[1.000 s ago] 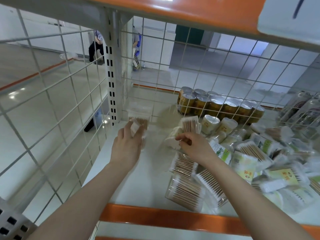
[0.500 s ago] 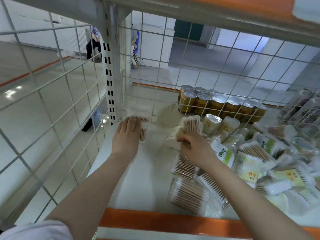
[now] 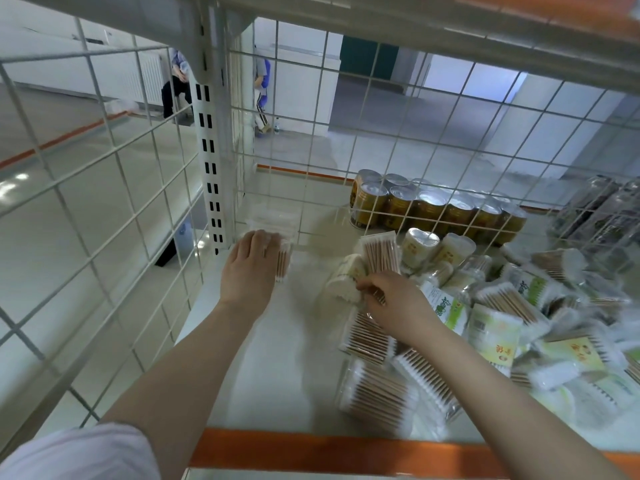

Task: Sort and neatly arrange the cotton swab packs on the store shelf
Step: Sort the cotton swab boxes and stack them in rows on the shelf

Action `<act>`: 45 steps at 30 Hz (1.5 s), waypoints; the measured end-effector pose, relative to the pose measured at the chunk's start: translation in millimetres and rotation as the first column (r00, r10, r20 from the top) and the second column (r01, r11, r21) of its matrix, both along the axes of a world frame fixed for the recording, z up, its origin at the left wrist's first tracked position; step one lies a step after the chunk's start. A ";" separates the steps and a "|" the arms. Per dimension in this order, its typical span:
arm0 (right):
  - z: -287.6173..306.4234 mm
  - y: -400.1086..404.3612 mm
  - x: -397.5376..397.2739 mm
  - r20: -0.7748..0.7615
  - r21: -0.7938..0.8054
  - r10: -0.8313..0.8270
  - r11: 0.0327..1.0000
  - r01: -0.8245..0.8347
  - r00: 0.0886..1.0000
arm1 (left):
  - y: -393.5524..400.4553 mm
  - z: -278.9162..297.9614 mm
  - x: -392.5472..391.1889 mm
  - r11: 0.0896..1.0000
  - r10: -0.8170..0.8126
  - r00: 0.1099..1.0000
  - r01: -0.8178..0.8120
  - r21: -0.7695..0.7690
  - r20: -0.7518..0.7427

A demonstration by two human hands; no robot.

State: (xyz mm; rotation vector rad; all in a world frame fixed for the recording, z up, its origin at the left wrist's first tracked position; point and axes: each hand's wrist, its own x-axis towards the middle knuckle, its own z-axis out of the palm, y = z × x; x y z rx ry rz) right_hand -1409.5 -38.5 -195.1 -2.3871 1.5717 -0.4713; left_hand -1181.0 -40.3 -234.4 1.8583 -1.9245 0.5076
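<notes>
My left hand (image 3: 250, 268) lies flat, fingers straight, on a clear pack of wooden-stick swabs (image 3: 283, 263) in the shelf's back left corner. Just behind it is another clear swab pack (image 3: 273, 218) against the wire back. My right hand (image 3: 389, 299) pinches the lower end of an upright clear pack of wooden swabs (image 3: 379, 252) at the edge of a jumbled heap of swab packs (image 3: 502, 323). A round white roll of swabs (image 3: 344, 278) leans beside that hand.
The white shelf (image 3: 277, 368) has an orange front lip (image 3: 346, 452). Wire mesh closes the left side (image 3: 104, 237) and the back. Behind the back mesh stand a row of gold cans (image 3: 429, 209) and clear bottles (image 3: 595, 209). People stand far off on the floor.
My left hand has set its pack down in the back left corner and flattened on it. My right hand stays at the upright pack and has gripped its lower end.
</notes>
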 end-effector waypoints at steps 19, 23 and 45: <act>31.4 18.7 -23.6 0.011 -0.052 -0.055 0.997 0.056 0.998 | 17.4 24.5 -35.5 0.983 0.038 0.997 -0.026 0.182 -0.062; 37.4 18.1 -34.4 -0.127 -0.045 -0.132 0.991 0.127 0.983 | 28.8 31.0 -52.9 0.980 -0.039 0.986 0.069 0.186 -0.160; 43.1 7.8 -31.2 -0.107 0.102 -0.143 0.983 0.154 0.984 | 78.5 11.0 -65.4 0.930 0.084 0.883 0.097 0.355 -0.462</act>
